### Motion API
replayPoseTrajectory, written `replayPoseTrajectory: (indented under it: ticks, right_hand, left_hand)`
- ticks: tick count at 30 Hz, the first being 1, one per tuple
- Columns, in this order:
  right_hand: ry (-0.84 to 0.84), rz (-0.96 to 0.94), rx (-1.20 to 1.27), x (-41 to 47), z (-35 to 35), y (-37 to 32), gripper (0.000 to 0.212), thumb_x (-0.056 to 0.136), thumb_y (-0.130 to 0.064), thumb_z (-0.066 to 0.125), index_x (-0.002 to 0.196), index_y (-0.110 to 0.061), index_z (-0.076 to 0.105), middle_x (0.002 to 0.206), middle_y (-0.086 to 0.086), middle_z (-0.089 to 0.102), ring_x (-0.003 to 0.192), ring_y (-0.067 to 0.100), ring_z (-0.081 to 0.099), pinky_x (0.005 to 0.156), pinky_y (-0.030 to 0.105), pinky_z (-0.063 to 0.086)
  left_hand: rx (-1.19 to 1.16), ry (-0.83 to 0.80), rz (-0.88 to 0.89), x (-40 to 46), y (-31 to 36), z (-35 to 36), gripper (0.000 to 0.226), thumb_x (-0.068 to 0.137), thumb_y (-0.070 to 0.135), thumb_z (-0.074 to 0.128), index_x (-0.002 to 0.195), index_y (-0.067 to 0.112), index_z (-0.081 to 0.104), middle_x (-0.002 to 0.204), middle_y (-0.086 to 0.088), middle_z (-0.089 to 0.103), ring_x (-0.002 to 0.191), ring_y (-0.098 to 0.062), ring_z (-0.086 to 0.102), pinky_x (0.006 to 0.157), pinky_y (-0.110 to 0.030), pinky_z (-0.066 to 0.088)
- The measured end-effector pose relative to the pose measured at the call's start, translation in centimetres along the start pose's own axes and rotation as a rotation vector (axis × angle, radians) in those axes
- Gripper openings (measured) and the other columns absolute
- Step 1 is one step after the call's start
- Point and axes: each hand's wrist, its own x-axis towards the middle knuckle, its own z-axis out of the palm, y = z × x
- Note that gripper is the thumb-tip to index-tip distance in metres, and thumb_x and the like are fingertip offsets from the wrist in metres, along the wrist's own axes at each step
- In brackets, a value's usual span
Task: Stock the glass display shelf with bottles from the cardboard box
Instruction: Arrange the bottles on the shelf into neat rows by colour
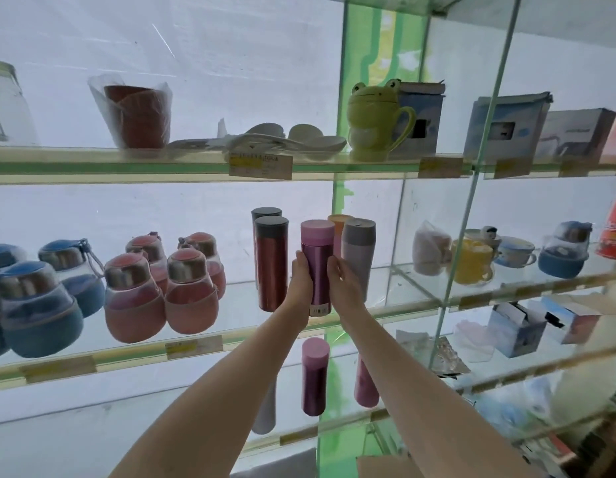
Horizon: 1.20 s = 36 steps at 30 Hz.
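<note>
The glass display shelf (196, 343) fills the view in three tiers, and its middle tier is where the work shows. At the far left of that tier stand the round blue bottles (40, 305), then the round pink bottles (161, 288), already set in a cluster. To their right, near the green upright, stand the slim flasks: a red flask (271, 267) with another dark-capped one behind it, and a grey flask (358, 257) with an orange-capped one behind it. Between red and grey the purple bottle (318, 270) is upright, with its base at the near edge of the glass (I cannot tell whether it rests there or is a shade above). The left hand (301, 281) and the right hand (344, 284) hold it from either side, fingers curled round its body.

On the tier below stand two more pink-toned flasks (315, 377).

I judge the stocking well along, with this bottle in the act of being placed. A corner of what may be the cardboard box (382, 467) shows at the bottom edge; what remains in it is hidden.
</note>
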Motion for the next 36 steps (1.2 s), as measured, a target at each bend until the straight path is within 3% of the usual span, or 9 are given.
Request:
replayPoseTrajectory:
  ticks: [6, 10, 15, 20, 23, 31, 36]
  right_hand:
    - [-0.014, 0.076, 0.062, -0.6, -0.2, -0.2, 0.034, 0.105, -0.047, 0.038, 0.12, -0.032, 0.065, 0.103, -0.011, 0.072, 0.093, 0.004, 0.069, 0.068, 0.01, 0.051]
    - [-0.057, 0.114, 0.069, -1.0, -0.2, 0.1, 0.038, 0.109, -0.036, 0.032, 0.126, -0.023, 0.063, 0.111, 0.001, 0.07, 0.1, 0.013, 0.067, 0.084, 0.024, 0.054]
    - [-0.064, 0.062, -0.009, -1.3, -0.9, 0.6, 0.036, 0.109, -0.024, 0.034, 0.134, -0.018, 0.06, 0.121, 0.003, 0.066, 0.11, 0.017, 0.064, 0.101, 0.037, 0.052]
    - [-0.042, 0.071, -0.024, -1.2, -1.4, 0.5, 0.036, 0.107, -0.027, 0.043, 0.14, -0.022, 0.056, 0.132, 0.003, 0.063, 0.117, 0.021, 0.062, 0.103, 0.043, 0.052]
    - [-0.037, 0.071, -0.013, -1.2, -1.3, 0.5, 0.038, 0.105, -0.027, 0.05, 0.142, -0.023, 0.054, 0.133, 0.004, 0.063, 0.118, 0.021, 0.062, 0.102, 0.042, 0.052]
    - [0.08, 0.075, 0.047, -1.7, -1.9, 0.7, 0.035, 0.097, -0.019, 0.064, 0.131, -0.023, 0.065, 0.118, 0.003, 0.072, 0.104, 0.019, 0.069, 0.095, 0.036, 0.056]
    - [0.101, 0.115, 0.065, -1.3, -1.9, 0.9, 0.026, 0.095, -0.019, 0.067, 0.121, -0.022, 0.069, 0.114, 0.002, 0.072, 0.106, 0.022, 0.068, 0.097, 0.047, 0.055]
  left_hand:
    - [0.024, -0.062, 0.058, -0.6, -0.4, -0.4, 0.054, 0.099, 0.066, 0.029, 0.122, 0.03, 0.062, 0.112, -0.004, 0.073, 0.105, -0.021, 0.07, 0.102, -0.046, 0.051]
    - [0.089, -0.061, 0.073, -0.5, -0.9, -0.7, 0.058, 0.099, 0.066, 0.026, 0.121, 0.03, 0.065, 0.111, -0.004, 0.074, 0.105, -0.021, 0.07, 0.102, -0.047, 0.05]
    - [0.19, -0.06, 0.154, -0.4, -1.5, -1.0, 0.056, 0.093, 0.064, 0.03, 0.125, 0.027, 0.058, 0.118, -0.004, 0.067, 0.112, -0.022, 0.064, 0.104, -0.049, 0.048]
    - [0.18, -0.114, 0.153, -0.2, -2.0, -1.5, 0.047, 0.097, 0.04, 0.057, 0.14, 0.027, 0.044, 0.124, -0.002, 0.065, 0.112, -0.024, 0.066, 0.098, -0.053, 0.053]
    - [0.16, -0.113, 0.157, -0.1, -2.2, -1.6, 0.046, 0.099, 0.025, 0.059, 0.14, 0.027, 0.04, 0.119, 0.0, 0.064, 0.107, -0.025, 0.068, 0.094, -0.054, 0.055]
    - [0.259, -0.059, 0.228, -0.2, -2.0, -1.2, 0.048, 0.097, 0.018, 0.061, 0.14, 0.024, 0.04, 0.12, 0.003, 0.061, 0.11, -0.021, 0.065, 0.097, -0.048, 0.054]
    - [0.251, -0.039, 0.213, 0.0, -2.0, -1.2, 0.05, 0.098, 0.019, 0.061, 0.142, 0.022, 0.039, 0.124, -0.004, 0.06, 0.112, -0.025, 0.064, 0.098, -0.051, 0.052]
